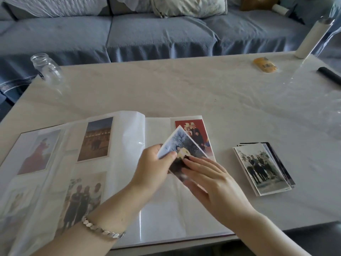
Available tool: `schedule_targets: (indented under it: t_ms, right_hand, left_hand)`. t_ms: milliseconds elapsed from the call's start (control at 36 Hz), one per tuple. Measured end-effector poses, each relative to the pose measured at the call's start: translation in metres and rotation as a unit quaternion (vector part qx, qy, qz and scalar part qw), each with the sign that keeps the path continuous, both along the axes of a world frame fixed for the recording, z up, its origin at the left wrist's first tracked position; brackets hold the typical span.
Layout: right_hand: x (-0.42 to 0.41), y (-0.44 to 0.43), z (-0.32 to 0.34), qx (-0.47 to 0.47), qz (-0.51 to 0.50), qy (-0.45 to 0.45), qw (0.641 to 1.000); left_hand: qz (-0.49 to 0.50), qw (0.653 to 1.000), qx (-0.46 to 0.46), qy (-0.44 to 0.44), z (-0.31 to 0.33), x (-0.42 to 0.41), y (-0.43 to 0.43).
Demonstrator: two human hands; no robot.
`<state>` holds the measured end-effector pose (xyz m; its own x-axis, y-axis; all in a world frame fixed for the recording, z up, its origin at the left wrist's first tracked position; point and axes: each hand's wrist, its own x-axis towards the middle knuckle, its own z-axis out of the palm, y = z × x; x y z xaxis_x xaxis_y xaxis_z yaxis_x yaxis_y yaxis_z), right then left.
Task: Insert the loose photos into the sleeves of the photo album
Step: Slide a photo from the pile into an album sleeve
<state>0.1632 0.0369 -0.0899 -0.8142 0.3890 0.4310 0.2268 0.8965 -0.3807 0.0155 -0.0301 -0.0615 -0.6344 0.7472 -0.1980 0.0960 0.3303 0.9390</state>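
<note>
Standing at the far left corner of the pale cloth-covered table, a clear glass jar is well apart from everything else. Nearer the person, the open white-paged photo album lies flat, its left side holding several sleeved photos, one a night view of a lit building. Over the right page, the left hand, a silver link bracelet on its wrist, pinches the edge of a tilted bluish loose photo between thumb and curled fingers. The right hand lies with straight fingers across the lower part of that same photo, so both hands meet on it. Behind the photo's upper corner, a red-backed photo sits in the top right sleeve. Right of the album, a stack of loose photos, topped by a group picture, rests on the table. Farther back and right are a yellow packet, a white cylindrical bottle and a black tube.
</note>
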Motion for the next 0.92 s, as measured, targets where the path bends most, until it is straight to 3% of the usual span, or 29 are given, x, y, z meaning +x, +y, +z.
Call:
schedule_targets:
  t_ms: [139,333,611,917]
  right_hand:
    - [0.013,0.006,-0.013,-0.105,-0.110,-0.073,0.986]
    - [0.028,0.006,-0.028,-0.243,-0.200,-0.180,0.932]
    - [0.026,-0.003,-0.040,-0.223,-0.219,-0.158,0.937]
    - [0.027,-0.004,-0.043,-0.228,-0.219,-0.142,0.938]
  left_hand:
    - [0.020,0.985,-0.002,0.173,0.001,-0.033,-0.011]
    - [0.020,0.946,-0.063,0.316,-0.001,-0.059,-0.029]
    - [-0.040,0.921,-0.096,0.375,-0.007,-0.043,-0.033]
    - [-0.127,0.925,-0.099,0.343,-0.016,-0.018,-0.033]
